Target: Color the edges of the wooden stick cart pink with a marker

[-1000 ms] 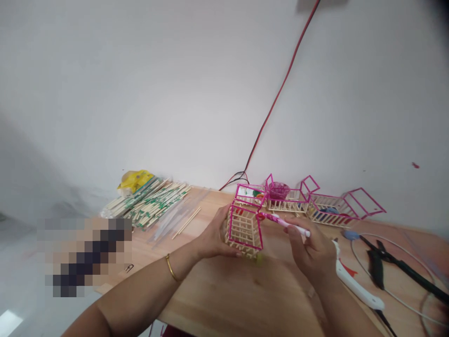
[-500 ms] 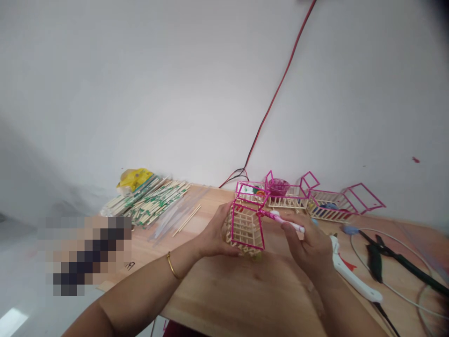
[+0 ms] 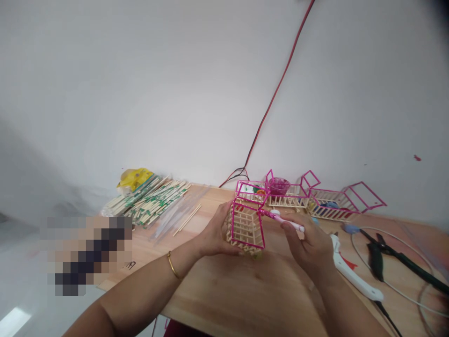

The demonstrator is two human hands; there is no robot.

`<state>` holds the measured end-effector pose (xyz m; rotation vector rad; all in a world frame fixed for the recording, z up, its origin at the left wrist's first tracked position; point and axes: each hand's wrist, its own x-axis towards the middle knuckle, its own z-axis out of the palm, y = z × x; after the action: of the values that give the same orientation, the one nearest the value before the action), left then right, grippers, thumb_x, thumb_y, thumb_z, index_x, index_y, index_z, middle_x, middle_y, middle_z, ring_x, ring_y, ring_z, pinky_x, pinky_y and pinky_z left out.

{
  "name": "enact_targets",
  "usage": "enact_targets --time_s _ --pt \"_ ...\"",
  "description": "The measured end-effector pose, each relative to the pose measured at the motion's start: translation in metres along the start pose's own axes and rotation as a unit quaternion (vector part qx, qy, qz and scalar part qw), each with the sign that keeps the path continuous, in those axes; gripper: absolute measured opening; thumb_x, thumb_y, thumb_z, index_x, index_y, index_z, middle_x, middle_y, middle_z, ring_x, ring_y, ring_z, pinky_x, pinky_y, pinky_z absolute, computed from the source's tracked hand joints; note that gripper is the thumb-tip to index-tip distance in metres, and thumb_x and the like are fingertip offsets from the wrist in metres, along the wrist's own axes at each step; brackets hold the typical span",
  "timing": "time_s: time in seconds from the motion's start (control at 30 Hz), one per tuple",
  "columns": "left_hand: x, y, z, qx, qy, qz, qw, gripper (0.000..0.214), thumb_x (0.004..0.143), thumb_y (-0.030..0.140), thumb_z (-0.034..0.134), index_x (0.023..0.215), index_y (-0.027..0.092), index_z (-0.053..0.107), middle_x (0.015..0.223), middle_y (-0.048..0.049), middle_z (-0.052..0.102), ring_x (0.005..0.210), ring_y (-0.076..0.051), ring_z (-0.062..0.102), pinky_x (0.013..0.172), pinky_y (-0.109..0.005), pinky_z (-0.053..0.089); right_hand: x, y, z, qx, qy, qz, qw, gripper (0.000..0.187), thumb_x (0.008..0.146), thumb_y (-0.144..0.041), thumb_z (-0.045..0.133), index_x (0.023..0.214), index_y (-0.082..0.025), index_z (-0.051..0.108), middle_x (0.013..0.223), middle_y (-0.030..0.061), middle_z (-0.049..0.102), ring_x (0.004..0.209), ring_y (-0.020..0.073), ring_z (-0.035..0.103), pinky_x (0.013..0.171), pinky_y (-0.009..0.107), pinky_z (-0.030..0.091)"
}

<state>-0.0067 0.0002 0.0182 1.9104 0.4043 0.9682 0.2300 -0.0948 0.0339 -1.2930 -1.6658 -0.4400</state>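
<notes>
A small shopping-cart-like basket of thin wooden sticks (image 3: pixel 245 227), its top edges painted pink, is tilted toward me above the table. My left hand (image 3: pixel 215 234) grips it from the left side, thumb along the bottom. In my right hand (image 3: pixel 308 241) is a white, pink-stained paintbrush (image 3: pixel 286 222), pinched between thumb and fingers. Its pink tip touches or nearly touches the upper right corner of the pink rim. Behind the basket stands a clear cup stained with pink paint (image 3: pixel 278 186).
Similar pink-edged stick baskets (image 3: pixel 333 206) line the wall. Bundled sticks in printed wrappers (image 3: pixel 156 203), clear glue sticks (image 3: pixel 178 213) and a yellow bag (image 3: pixel 135 179) lie left. A white glue gun (image 3: pixel 358 278) with its cord and dark-handled pliers (image 3: pixel 396 257) lie right.
Almost nothing differs. Both hands, the stick basket and the brush keep nearly the same places, and the view has shifted very slightly.
</notes>
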Motion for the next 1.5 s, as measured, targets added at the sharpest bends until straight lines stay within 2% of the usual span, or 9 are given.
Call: enact_targets --time_s 0.37,0.57,0.7,0.87,1.0,1.5 --pt "0.001 0.002 -0.001 -0.002 0.007 -0.007 1.000 0.115 0.047 0.052 0.093 0.144 0.019 0.042 0.142 -0.0158 0.046 0.137 -0.041 0.041 0.116 -0.052 0.037 0.000 0.001 0.000 -0.006 0.005 -0.029 1.000 0.016 0.096 -0.030 0.054 0.104 -0.023 0.066 0.092 0.0050 0.074 0.084 0.0189 0.070 0.073 0.030 0.053" --pt "0.003 0.007 0.000 -0.022 0.000 -0.005 1.000 0.108 0.049 0.053 0.092 0.139 0.017 0.046 0.139 -0.0162 0.050 0.133 -0.039 0.046 0.114 -0.050 0.040 0.000 0.000 0.001 -0.011 0.015 -0.046 0.999 0.015 0.096 -0.028 0.055 0.104 -0.021 0.065 0.091 0.0048 0.073 0.083 0.0181 0.070 0.073 0.029 0.053" --pt "0.001 0.001 -0.001 -0.003 0.006 -0.011 1.000 0.116 0.045 0.053 0.094 0.143 0.019 0.043 0.141 -0.0158 0.047 0.136 -0.041 0.043 0.116 -0.052 0.038 0.000 0.000 0.001 -0.007 0.019 -0.035 0.999 0.014 0.095 -0.027 0.055 0.104 -0.022 0.065 0.091 0.0048 0.073 0.082 0.0185 0.070 0.072 0.029 0.053" --pt "0.001 -0.003 -0.001 -0.002 0.004 0.002 1.000 0.112 0.047 0.053 0.093 0.142 0.019 0.044 0.142 -0.0154 0.046 0.137 -0.041 0.042 0.117 -0.052 0.036 0.001 -0.001 0.001 0.002 0.003 -0.047 0.999 0.016 0.096 -0.029 0.054 0.104 -0.022 0.065 0.092 0.0052 0.074 0.083 0.0187 0.070 0.073 0.030 0.054" --pt "0.000 -0.002 -0.001 0.005 0.003 -0.006 1.000 0.115 0.047 0.052 0.093 0.144 0.019 0.041 0.143 -0.0162 0.046 0.137 -0.041 0.041 0.117 -0.054 0.037 0.001 0.000 0.001 -0.012 0.020 -0.034 0.999 0.014 0.096 -0.030 0.054 0.102 -0.022 0.065 0.092 0.0054 0.074 0.084 0.0186 0.070 0.072 0.030 0.053" --pt "0.001 -0.002 -0.002 0.012 0.005 -0.001 1.000 0.116 0.046 0.055 0.093 0.144 0.018 0.042 0.142 -0.0168 0.046 0.137 -0.041 0.042 0.117 -0.055 0.036 0.000 0.000 0.002 -0.010 0.022 -0.032 0.999 0.013 0.096 -0.027 0.054 0.103 -0.021 0.064 0.092 0.0052 0.073 0.084 0.0180 0.070 0.073 0.029 0.053"
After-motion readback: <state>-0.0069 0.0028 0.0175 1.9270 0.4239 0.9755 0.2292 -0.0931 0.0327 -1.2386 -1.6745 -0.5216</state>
